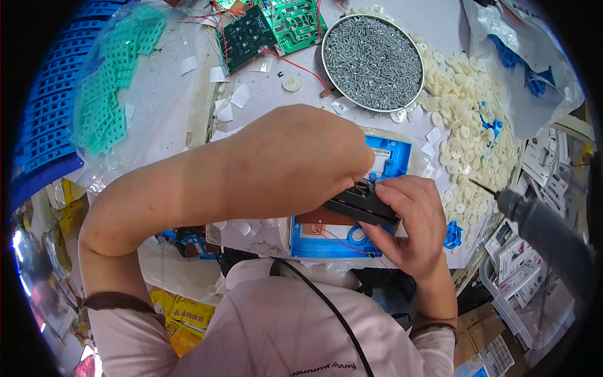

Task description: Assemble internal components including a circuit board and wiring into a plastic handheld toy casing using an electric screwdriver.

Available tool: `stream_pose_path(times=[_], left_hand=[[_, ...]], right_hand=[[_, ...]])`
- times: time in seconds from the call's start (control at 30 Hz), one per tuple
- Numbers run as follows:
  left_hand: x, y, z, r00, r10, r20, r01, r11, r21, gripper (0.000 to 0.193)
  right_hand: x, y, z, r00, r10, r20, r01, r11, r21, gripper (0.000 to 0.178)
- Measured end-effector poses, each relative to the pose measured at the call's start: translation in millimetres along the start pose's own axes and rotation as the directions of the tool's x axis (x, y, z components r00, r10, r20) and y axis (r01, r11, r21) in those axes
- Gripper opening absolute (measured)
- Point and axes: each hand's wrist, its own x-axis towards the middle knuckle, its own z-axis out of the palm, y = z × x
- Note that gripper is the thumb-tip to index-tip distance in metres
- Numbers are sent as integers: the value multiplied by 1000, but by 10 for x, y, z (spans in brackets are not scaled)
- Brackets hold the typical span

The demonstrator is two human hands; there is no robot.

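Note:
A blue plastic casing (pixel 401 158) lies open on the table in front of me. Inside it show a brown circuit board (pixel 321 217) and thin red wires. Over the casing, my right hand (pixel 416 217) grips a black rectangular plastic part (pixel 363 206) between thumb and fingers, from its right end. My left hand (pixel 314 154) reaches across from the left, its fingers curled closed at the top of the black part. The back of that hand hides its fingertips, so what they pinch cannot be made out.
A round metal bowl (pixel 423 75) full of small screws stands beyond the casing. White plastic discs (pixel 468 144) heap to its right, near a hanging electric screwdriver (pixel 540 226). Green circuit boards (pixel 295 28) lie at the back; bagged green plastic pieces (pixel 113 94) and a blue basket (pixel 56 94) are left.

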Motion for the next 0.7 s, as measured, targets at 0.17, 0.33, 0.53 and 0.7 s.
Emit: stream_pose_path(times=[0.17, 0.33, 0.53, 0.7], left_hand=[[39, -13, 12, 984, 174, -25, -171, 982, 80, 14], [83, 16, -35, 983, 180, 42, -184, 974, 131, 18], [149, 162, -163, 956, 75, 283, -150, 955, 255, 17], [177, 191, -177, 944, 87, 319, -182, 942, 282, 13]], right_hand=[[-38, 12, 50, 999, -10, -40, 11, 1000, 27, 49], [-30, 23, 48, 1000, -4, -31, 5, 999, 34, 48], [-14, 27, 41, 999, -19, -37, 20, 999, 28, 48], [6, 41, 29, 1000, -25, -11, 26, 999, 31, 48]])
